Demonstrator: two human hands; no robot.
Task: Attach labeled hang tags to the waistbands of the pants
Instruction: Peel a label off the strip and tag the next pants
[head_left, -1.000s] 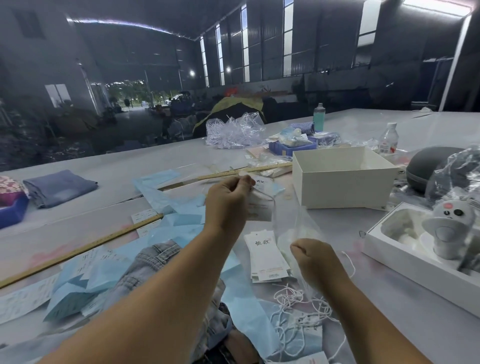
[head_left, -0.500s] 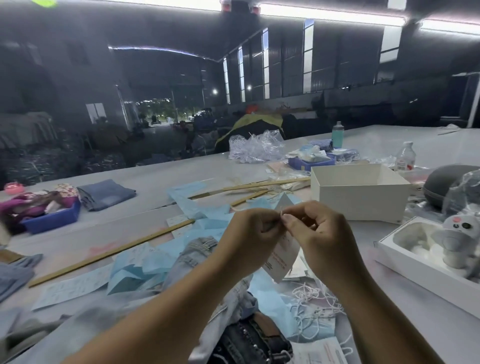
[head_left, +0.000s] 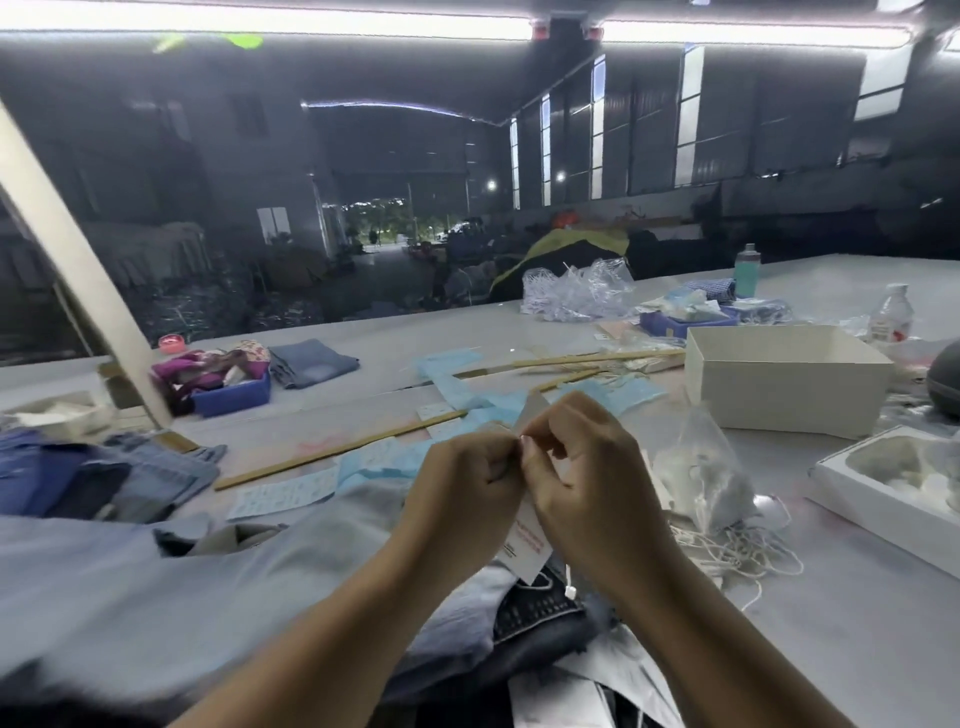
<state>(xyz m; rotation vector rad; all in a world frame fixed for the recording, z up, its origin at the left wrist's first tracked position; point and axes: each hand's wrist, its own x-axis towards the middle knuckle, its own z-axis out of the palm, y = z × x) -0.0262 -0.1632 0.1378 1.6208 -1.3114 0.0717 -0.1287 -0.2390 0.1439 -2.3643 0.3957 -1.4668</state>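
Single head cam, looks fwd/down, close over table.

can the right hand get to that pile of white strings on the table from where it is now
Probably yes, but not at once. The pile of white strings lies open on the table just right of the right hand, with nothing between them. That hand is busy pinching the hang tag with the left hand, so it must let go first.

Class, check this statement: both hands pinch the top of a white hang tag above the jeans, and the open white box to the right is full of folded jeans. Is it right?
One detail is wrong. In the head view the left hand and right hand do pinch the hang tag above the jeans, but the white box shows no jeans inside.
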